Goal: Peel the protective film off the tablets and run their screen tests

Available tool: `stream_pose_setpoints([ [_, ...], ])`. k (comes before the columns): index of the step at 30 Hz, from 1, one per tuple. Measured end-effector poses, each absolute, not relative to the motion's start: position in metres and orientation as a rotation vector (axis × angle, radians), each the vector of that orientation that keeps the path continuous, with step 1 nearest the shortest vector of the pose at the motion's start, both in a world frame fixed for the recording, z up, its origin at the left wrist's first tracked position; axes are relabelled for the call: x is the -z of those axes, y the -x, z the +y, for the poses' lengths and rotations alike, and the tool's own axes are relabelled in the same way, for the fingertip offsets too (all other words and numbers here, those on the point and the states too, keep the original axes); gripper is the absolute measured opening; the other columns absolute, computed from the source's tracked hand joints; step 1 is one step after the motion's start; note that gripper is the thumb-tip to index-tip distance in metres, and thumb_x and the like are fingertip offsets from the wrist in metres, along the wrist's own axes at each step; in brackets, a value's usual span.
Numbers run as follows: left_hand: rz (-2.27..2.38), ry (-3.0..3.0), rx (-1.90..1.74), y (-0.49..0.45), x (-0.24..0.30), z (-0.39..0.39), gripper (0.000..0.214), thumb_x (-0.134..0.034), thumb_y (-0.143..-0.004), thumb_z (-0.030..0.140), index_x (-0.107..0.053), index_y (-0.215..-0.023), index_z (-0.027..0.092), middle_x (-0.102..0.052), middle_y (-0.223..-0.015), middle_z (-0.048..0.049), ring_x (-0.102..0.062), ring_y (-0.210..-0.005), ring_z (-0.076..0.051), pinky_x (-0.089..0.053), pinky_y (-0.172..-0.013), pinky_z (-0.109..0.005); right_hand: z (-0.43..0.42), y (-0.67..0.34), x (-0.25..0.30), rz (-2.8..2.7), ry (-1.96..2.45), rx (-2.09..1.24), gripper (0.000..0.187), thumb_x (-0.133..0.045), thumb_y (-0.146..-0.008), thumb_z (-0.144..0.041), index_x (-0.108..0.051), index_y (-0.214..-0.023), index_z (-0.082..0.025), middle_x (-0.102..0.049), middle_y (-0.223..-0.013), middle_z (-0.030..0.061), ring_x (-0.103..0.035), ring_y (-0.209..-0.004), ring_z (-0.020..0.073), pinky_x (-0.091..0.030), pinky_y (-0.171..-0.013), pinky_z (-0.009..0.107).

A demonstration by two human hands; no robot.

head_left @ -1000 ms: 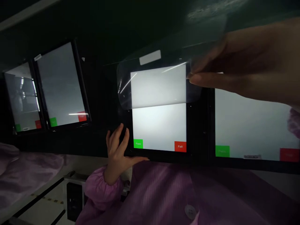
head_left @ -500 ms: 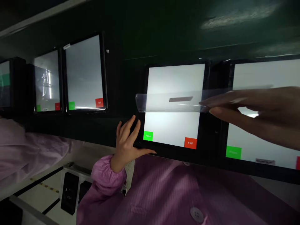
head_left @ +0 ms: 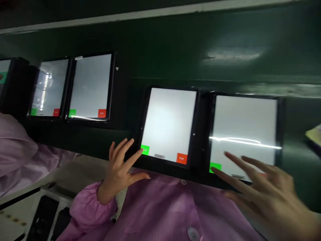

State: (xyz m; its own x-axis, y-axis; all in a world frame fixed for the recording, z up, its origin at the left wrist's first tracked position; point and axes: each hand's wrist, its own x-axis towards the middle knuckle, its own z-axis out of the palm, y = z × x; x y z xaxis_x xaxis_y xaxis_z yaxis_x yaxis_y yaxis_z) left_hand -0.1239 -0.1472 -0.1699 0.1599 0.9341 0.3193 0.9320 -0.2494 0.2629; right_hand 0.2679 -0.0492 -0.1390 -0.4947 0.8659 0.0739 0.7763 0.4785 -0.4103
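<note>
A tablet (head_left: 170, 124) with a lit white screen lies in front of me, a green box at its lower left and a red "Fail" box at its lower right. My left hand (head_left: 120, 170) has its fingers spread, the index fingertip at the green box (head_left: 144, 149). To the right lies a second white-screened tablet (head_left: 243, 124). Over its lower part is my right hand (head_left: 265, 190), slightly blurred, fingers apart and holding nothing; one fingertip is at that tablet's green box (head_left: 215, 167). Whether either fingertip presses the glass, I cannot tell.
Two more lit tablets, one (head_left: 91, 87) nearer and one (head_left: 50, 88) farther left, lie on the dark green table (head_left: 160, 50). Another person's pink sleeve (head_left: 17, 147) is at the left edge. Something yellow (head_left: 314, 135) sits at the far right.
The clear strip that my right hand held over the middle tablet is gone from view. My right hand has opened and moved down over the right tablet. My left index finger has reached the green box.
</note>
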Motion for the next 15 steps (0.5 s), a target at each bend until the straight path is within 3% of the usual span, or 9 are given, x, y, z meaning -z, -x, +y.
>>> stream_pose_setpoints([
  [4, 1.852, -2.377, -0.831, 0.131, 0.172, -0.136, 0.081, -0.072, -0.094, 0.061, -0.045, -0.16, 0.022, -0.056, -0.151, -0.0219, -0.058, -0.139, -0.038, -0.032, -0.127, -0.062, -0.05, -0.272, 0.135, -2.411, 1.28, -0.351, 0.066, -0.062, -0.089, -0.046, -0.042, -0.145, -0.074, -0.074, -0.131, 0.0026, -0.072, -0.106, 0.0447, -0.057, -0.083, 0.069],
  [6, 1.858, -2.388, -0.847, 0.134, 0.173, -0.124, 0.083, -0.072, -0.094, 0.06, -0.044, -0.161, 0.021, -0.058, -0.149, -0.0215, -0.059, -0.138, -0.038, -0.032, -0.127, -0.06, -0.053, -0.273, 0.138, -2.379, 1.27, -0.285, 0.07, -0.063, -0.093, -0.036, -0.042, -0.152, -0.067, -0.07, -0.14, 0.0044, -0.071, -0.112, 0.0441, -0.057, -0.088, 0.069],
  [8, 1.892, -2.389, -0.806, 0.136, 0.172, -0.112, 0.082, -0.069, -0.095, 0.063, -0.043, -0.161, 0.021, -0.059, -0.15, -0.0207, -0.059, -0.137, -0.038, -0.032, -0.127, -0.06, -0.053, -0.273, 0.142, -2.394, 1.275, -0.213, 0.059, -0.062, -0.098, -0.03, -0.054, -0.151, -0.054, -0.066, -0.145, 0.0079, -0.067, -0.119, 0.0432, -0.054, -0.091, 0.068],
  [11, 1.92, -2.398, -0.668, 0.135, 0.167, -0.098, 0.075, -0.057, -0.1, 0.068, -0.045, -0.16, 0.024, -0.055, -0.154, -0.0196, -0.056, -0.14, -0.04, -0.03, -0.125, -0.064, -0.045, -0.273, 0.149, -2.432, 1.218, -0.099, 0.029, -0.057, -0.107, -0.029, -0.068, -0.133, -0.03, -0.064, -0.143, 0.015, -0.063, -0.123, 0.0395, -0.049, -0.095, 0.06],
  [15, 1.898, -2.459, -0.572, 0.132, 0.161, -0.096, 0.064, -0.052, -0.103, 0.066, -0.057, -0.148, 0.022, -0.053, -0.155, -0.0201, -0.055, -0.14, -0.04, -0.03, -0.124, -0.063, -0.036, -0.268, 0.157, -2.432, 1.147, -0.018, 0.03, -0.049, -0.112, -0.033, -0.067, -0.132, -0.019, -0.064, -0.139, 0.0187, -0.06, -0.121, 0.0361, -0.044, -0.097, 0.055],
])
